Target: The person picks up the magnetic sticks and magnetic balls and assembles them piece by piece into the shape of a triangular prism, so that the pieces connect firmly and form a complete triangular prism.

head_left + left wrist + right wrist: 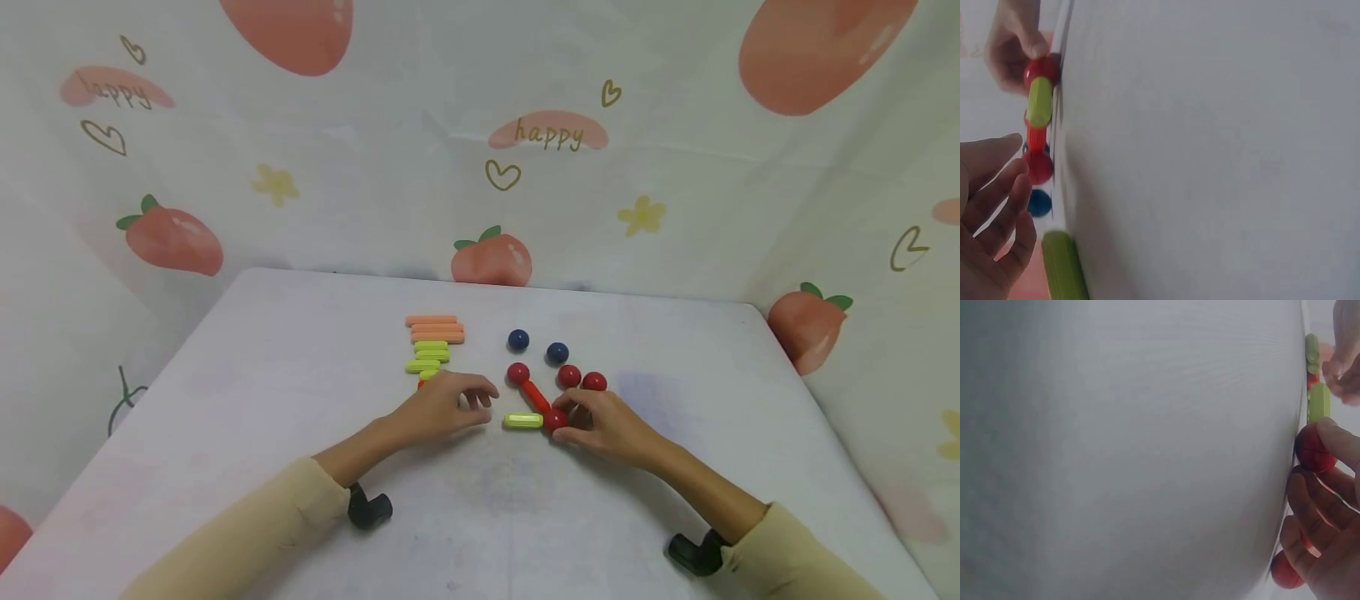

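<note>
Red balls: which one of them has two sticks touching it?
The red ball nearest the person: a red stick and a yellow-green stick both meet it. The leftmost red ball touches only that red stick; the other two red balls touch none.

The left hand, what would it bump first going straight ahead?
Probably the yellow-green stick touching the held red ball, though the left hand might pass above it; height is unclear.

Near side of table [480, 533] left open for passing, middle blocked by red stick [536, 397] and red balls [569, 377], way beyond narrowed by blue balls [557, 353]
</note>
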A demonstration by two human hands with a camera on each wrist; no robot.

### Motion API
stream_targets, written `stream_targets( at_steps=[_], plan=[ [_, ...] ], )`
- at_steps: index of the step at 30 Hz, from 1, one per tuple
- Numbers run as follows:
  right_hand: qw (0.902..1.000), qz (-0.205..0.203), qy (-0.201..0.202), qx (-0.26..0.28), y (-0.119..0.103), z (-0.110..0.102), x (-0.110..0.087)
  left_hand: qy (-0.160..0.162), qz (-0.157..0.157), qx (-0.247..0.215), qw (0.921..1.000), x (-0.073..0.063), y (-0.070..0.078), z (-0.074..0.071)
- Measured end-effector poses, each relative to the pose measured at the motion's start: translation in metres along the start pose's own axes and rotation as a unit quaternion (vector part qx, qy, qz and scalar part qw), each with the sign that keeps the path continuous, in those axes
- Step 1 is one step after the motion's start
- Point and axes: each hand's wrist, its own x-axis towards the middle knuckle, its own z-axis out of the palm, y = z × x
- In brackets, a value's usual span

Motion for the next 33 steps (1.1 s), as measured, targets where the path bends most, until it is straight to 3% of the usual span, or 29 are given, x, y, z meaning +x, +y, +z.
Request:
stream_targets(
  at_steps=[10, 18, 26, 33],
  plan=[
    [1.0000, 0.003, 0.001, -0.005, 0.000, 0.001, 0.001, 0.061, -0.003, -0.002, 0.9982, -0.037, -0.024, -0.031],
    [1.0000, 0.008, 0.001, -0.005, 0.000, 0.001, 0.001, 0.055, -0.033, 0.046, 0.9969, -0.060, -0.042, -0.040],
    [0.9999, 0.016, 0.000, -0.003, -0.001, 0.001, 0.000, 0.044, -0.056, 0.100, 0.9924, -0.052, -0.027, -0.027],
    [0.9999, 0.012, 0.003, -0.006, -0.002, 0.001, 0.000, 0.088, -0.064, 0.009, 0.9940, -0.027, -0.010, -0.011]
  ],
)
